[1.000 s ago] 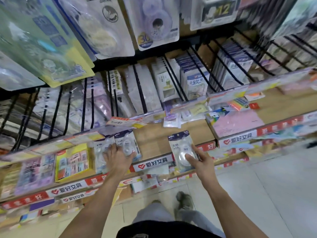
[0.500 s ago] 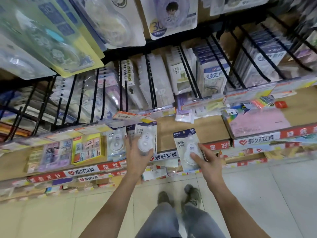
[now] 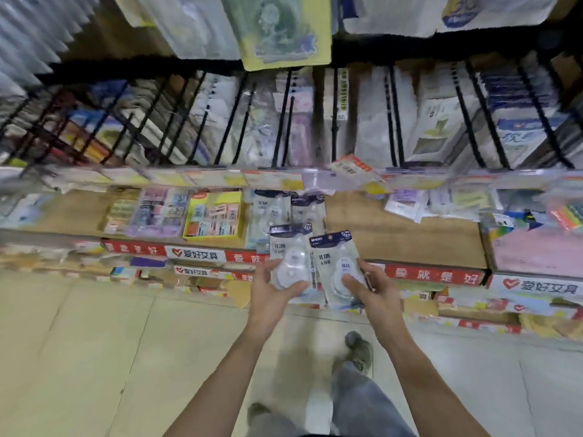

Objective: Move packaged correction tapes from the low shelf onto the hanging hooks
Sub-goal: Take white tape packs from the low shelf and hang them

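Two hands, left hand [image 3: 271, 294] and right hand [image 3: 375, 298], each gripping a correction tape pack [image 3: 290, 247], yellow box [image 3: 214, 216] on low shelf [image 3: 403, 241] behind

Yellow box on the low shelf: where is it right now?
In the head view the yellow box lies on the low shelf, left of centre, just left of the two tape packs lying there.

The scene is evenly and fairly brightly lit from above, with a soft, faint shadow on the pale floor tiles [image 3: 94, 357] under the person. Motion blur smears the whole picture, worst on the hanging packages [image 3: 277, 29] at the top and on the black wire dividers [image 3: 284, 121]. Wide-angle distortion bows the shelf edge [image 3: 435, 274], and the printed labels are barely legible.
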Demonstrator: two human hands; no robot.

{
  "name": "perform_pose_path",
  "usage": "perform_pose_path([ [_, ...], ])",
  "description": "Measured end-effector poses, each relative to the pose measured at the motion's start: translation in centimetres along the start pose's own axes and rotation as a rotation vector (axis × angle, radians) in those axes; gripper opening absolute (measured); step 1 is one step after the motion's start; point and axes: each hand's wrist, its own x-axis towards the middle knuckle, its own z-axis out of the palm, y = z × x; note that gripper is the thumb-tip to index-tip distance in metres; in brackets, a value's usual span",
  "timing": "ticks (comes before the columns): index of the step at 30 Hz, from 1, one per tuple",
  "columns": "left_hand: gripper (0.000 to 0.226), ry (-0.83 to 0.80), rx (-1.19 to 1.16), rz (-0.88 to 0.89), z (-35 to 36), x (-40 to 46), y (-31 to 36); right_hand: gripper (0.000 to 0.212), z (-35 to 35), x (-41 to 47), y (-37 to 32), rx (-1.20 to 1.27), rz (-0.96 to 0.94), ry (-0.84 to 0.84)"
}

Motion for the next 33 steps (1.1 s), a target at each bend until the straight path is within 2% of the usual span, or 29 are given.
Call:
perform_pose_path([
  [7, 0.045, 0.148, -0.164, -0.049, -12.9, -2.7, -3.4, 0.029, 11.3, -4.3, 2.0, -0.131, -0.026, -0.171],
  [11, 0.050, 0.202, -0.308, -0.016, -21.0, -5.6, -4.8, 0.020, 19.8, -9.3, 2.7, -0.149, -0.095, -0.237],
  [14, 0.057, 0.213, -0.410, 0.015, -26.6, -7.3, -5.2, 0.025, 25.6, -13.0, 2.7, -0.176, -0.167, -0.319],
  [19, 0.056, 0.370, -0.516, 0.124, -36.5, -9.4, -5.8, 0.039, 35.3, -18.8, 3.2, -0.227, -0.283, -0.451],
  [25, 0.046, 0.580, -0.574, 0.226, -45.7, -10.3, -4.8, 0.035, 44.8, -22.7, 2.3, -0.278, -0.440, -0.548],
  [33, 0.037, 0.694, -0.565, 0.344, -54.8, -7.2, -2.0, 0.022, 54.4, -22.6, 0.4, -0.182, -0.430, -0.595],
])
